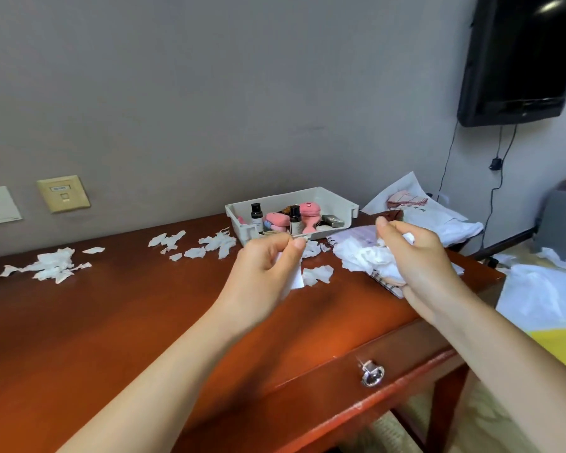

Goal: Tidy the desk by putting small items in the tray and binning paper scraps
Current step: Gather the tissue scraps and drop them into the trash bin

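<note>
- The left hand point(268, 266) hovers above the desk point(144, 322), thumb and curled fingers pinching one white scrap point(294, 279) that hangs below them. A light pinch is all a thin torn piece needs.
- The right hand point(419, 266) is cupped, its fingers curled round a wad of scraps point(373, 258), just above the notebook point(356, 235) at the desk's right end. It seems to serve as the collecting hand, so that one trip to the bin covers many pieces.
- The two hands are near each other but apart, which suggests the single scrap is about to be passed into the wad.
- The tray point(337, 194) stands at the back of the desk by the wall, just beyond the hands. It already holds small bottles point(257, 214) and pink items, so that half of the task looks largely done.
- More loose scraps point(218, 243) lie just left of the tray, and a further cluster point(51, 266) lies well apart, far to the left. These remain to be gathered.
- A white plastic bag point(543, 292) sits off the desk's right edge; whether it is the bin I cannot tell.
</note>
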The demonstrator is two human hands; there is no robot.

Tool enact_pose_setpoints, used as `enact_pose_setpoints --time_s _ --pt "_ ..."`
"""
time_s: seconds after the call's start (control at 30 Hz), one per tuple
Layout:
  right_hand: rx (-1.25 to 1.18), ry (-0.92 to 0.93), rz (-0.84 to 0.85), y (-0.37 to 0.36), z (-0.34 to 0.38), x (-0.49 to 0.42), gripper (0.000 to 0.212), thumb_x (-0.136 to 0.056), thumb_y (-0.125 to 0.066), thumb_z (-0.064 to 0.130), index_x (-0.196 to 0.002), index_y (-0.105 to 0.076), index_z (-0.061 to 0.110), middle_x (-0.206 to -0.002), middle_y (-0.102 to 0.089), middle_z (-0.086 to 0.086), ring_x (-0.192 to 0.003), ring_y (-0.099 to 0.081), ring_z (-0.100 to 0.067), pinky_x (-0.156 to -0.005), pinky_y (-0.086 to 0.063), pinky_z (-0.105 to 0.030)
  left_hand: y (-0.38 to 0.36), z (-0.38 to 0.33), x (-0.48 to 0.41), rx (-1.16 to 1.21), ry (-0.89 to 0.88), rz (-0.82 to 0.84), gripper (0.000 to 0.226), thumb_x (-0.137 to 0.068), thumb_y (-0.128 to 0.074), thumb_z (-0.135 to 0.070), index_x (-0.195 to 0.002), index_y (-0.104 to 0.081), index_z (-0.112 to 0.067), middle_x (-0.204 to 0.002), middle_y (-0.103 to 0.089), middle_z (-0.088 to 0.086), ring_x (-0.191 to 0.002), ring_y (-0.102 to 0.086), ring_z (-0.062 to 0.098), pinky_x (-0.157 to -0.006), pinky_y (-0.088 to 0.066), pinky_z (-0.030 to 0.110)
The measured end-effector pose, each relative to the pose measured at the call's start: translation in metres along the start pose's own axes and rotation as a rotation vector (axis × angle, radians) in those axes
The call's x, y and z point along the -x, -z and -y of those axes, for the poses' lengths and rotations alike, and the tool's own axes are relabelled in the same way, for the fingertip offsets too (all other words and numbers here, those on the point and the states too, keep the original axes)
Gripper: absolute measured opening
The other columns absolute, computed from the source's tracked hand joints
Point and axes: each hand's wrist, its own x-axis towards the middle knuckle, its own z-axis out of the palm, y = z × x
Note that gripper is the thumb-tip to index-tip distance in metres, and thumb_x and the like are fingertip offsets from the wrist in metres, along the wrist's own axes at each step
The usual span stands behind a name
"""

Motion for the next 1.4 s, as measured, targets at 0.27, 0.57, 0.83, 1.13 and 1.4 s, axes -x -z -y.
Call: enact_pose_setpoints --time_s 0.27,0.57,0.83,1.13,1.4 --pt "0.021 -0.113 0.002 0.076 -0.02 0.047 0.039 -0.094 -0.053 0.03 -0.056 -0.05 0.018 -0.055 -0.037 0.004 -0.052 -0.036 -0.009 -0.048 -0.031 -0.02 -0.082 -0.018 0.014 0.139 0.045 0.182 0.042 -0.099 -0.043 -0.027 -0.059 -0.034 -0.014 -0.039 -0.028 -0.011 -0.034 -0.03 0.01 -0.04 -0.028 0.02" --pt "0.099 -0.265 -0.169 0.171 -0.088 0.09 0.049 -0.094 -0.054 0.026 -0.046 -0.042 0.021 -0.046 -0.034 0.013 -0.051 -0.034 -0.009 -0.053 -0.024 -0.026 -0.201 0.001 0.043 0.177 0.112 0.48 0.048 -0.099 -0.045 -0.028 -0.065 -0.039 0.006 -0.046 -0.034 0.002 -0.036 -0.03 0.006 -0.042 -0.026 0.02" --pt "0.262 -0.524 -0.298 0.231 -0.175 0.127 0.039 -0.093 -0.053 0.033 -0.082 -0.062 -0.003 -0.077 -0.064 -0.001 -0.076 -0.059 -0.016 -0.065 -0.045 -0.028 -0.304 0.06 0.097 0.383 0.482 0.544 0.05 -0.099 -0.046 -0.019 -0.052 -0.037 -0.006 -0.037 -0.036 0.003 -0.029 -0.028 0.011 -0.039 -0.026 0.017" --pt "0.354 -0.814 -0.42 0.26 -0.285 0.176 0.051 -0.093 -0.053 0.033 -0.085 -0.053 -0.017 -0.089 -0.056 -0.037 -0.072 -0.054 -0.043 -0.062 -0.039 -0.03 -0.399 0.13 0.171 0.283 0.911 0.602 0.051 -0.097 -0.048 -0.025 -0.052 -0.027 -0.016 -0.04 -0.023 -0.007 -0.04 -0.026 0.014 -0.045 -0.032 0.023" --pt "0.465 -0.985 -0.409 0.278 -0.343 0.197 0.053 -0.095 -0.05 0.019 -0.05 -0.023 0.014 -0.049 -0.021 -0.002 -0.048 -0.019 -0.017 -0.054 -0.018 -0.028 -0.457 0.161 0.211 0.139 1.159 0.761 0.049 -0.097 -0.047 -0.027 -0.053 -0.029 -0.016 -0.03 -0.029 -0.004 -0.03 -0.034 0.012 -0.044 -0.036 0.027"
